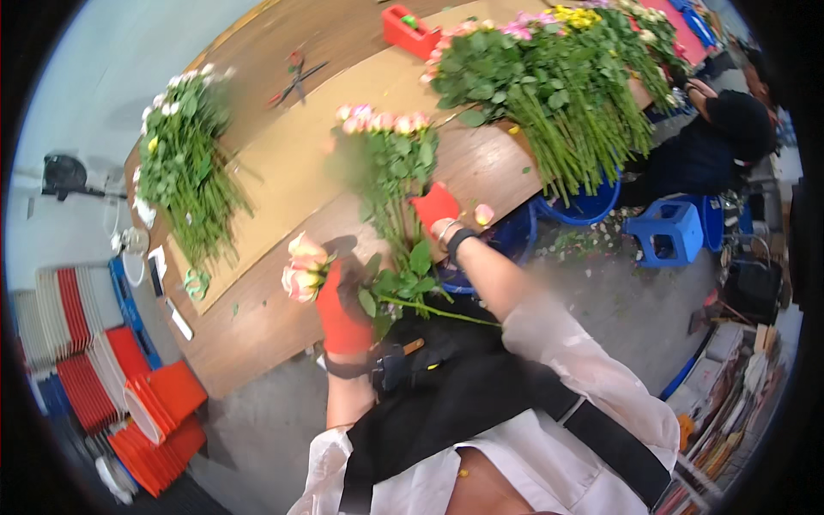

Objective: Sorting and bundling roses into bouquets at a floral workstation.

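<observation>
My left hand [344, 309], in a red glove, holds pale pink roses [304, 267] by their stems near the blooms; leafy stems run from it toward my body. My right hand [438, 209], also gloved in red, is at the stems of a bunch of pink roses [399, 161] lying on the wooden table [277, 328]. Its fingers are partly hidden, so I cannot tell whether they grip a stem. A loose pink bloom [483, 214] shows beside the right wrist.
White flowers [187, 161] lie at the left, a large heap of cut flowers [547, 84] at the upper right. Pruning shears [296, 80] and a red tape dispenser [410, 31] are farther back. Blue buckets [582, 203] and a blue stool [666, 232] stand right, near a person [714, 141].
</observation>
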A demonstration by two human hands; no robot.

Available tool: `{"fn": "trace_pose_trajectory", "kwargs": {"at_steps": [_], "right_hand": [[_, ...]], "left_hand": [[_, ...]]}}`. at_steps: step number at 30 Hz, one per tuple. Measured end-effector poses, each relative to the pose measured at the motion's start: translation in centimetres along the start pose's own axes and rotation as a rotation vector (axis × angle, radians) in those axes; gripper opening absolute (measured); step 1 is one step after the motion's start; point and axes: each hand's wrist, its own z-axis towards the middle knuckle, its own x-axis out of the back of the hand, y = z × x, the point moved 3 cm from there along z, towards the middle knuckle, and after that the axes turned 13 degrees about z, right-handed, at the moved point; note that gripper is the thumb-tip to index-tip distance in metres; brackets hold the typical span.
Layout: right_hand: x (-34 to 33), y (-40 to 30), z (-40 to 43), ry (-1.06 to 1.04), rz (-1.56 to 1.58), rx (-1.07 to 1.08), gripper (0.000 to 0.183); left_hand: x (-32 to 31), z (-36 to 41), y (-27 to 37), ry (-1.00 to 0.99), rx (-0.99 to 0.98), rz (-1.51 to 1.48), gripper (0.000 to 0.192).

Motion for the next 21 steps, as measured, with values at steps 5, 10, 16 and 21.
{"fn": "trace_pose_trajectory", "kwargs": {"at_steps": [5, 10, 16, 21], "right_hand": [[1.7, -1.1, 0.6, 0.087, 0.283, 0.119, 0.035], [7.3, -5.4, -3.2, -0.04, 0.745, 0.415, 0.043], [13.5, -5.1, -11.3, -0.046, 0.511, 0.586, 0.042], [15.9, -5.5, -16.1, 0.048, 0.342, 0.793, 0.041]], "left_hand": [[-1.2, 0.5, 2.3, -0.003, 0.034, 0.124, 0.032], [-0.5, 2.4, 2.3, -0.006, 0.052, -0.142, 0.033], [-1.7, 3.1, 2.7, -0.086, -0.252, 0.176, 0.037], [-3.0, 0.0, 5.2, -0.133, -0.665, 0.805, 0.033]]}}
